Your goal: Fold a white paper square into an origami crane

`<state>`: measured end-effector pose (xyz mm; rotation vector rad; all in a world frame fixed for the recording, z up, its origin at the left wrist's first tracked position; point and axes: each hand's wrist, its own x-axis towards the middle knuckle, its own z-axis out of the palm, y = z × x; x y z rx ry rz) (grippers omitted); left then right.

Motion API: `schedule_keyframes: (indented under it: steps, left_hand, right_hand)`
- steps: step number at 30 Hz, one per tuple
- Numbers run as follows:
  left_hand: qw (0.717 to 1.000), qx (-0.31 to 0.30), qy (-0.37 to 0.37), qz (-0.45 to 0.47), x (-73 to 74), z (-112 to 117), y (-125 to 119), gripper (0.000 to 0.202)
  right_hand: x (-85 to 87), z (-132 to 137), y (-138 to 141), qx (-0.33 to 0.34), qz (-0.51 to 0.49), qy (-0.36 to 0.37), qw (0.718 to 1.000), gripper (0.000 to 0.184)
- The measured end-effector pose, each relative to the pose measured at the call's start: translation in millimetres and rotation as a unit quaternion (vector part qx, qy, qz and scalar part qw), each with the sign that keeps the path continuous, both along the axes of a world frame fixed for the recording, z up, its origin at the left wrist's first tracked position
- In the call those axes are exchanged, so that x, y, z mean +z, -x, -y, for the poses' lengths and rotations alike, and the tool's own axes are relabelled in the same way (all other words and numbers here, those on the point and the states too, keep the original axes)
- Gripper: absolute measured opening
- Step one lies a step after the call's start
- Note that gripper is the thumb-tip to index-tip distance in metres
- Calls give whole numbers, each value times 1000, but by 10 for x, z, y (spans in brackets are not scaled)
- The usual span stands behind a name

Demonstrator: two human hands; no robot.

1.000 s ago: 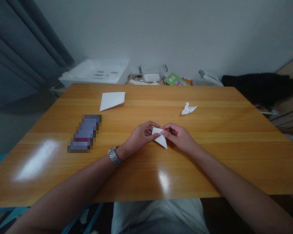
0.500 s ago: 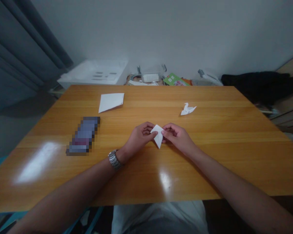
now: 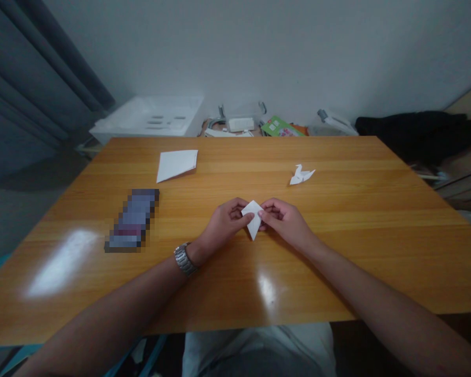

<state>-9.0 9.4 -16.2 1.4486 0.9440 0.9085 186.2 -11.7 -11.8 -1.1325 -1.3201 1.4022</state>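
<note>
Between my two hands is a small piece of white folded paper (image 3: 254, 224), shaped like a kite with its long point toward me. My left hand (image 3: 228, 219), with a metal watch on its wrist, pinches the paper's left side, thumb on top. On the right side, my right hand (image 3: 281, 215) grips it the same way, thumb on the front and fingers behind. The fingertips behind the paper are partly hidden. Farther back to the right, a white folded paper bird (image 3: 301, 175) stands on the wooden table (image 3: 227, 298).
Sheets of white paper (image 3: 176, 164) lie at the table's back left. Nearer on the left is a phone-like device (image 3: 133, 219), blurred by pixels. Beyond the far edge are a white plastic tray (image 3: 149, 118), a green booklet (image 3: 280, 126) and dark cloth (image 3: 416, 136).
Both hands keep hold of the folded paper, and its lower tip has shifted very slightly left. The view has moved a little; otherwise things look the same.
</note>
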Motion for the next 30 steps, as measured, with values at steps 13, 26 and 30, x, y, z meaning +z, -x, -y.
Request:
schedule_keyframes:
  steps: [13, 26, 30]
  left_hand:
    - [998, -3, -16, 56, 14, 27, -30, 33]
    - [997, -11, -35, 72, 91, 52, -19, 28]
    - [998, -8, -23, 62, 171, 67, -3, 31]
  right_hand:
    - [54, 20, 25, -15, 4, -31, 999, 35]
    - [45, 28, 10, -26, -26, -48, 998, 27]
    - [52, 25, -8, -38, -15, -57, 998, 28]
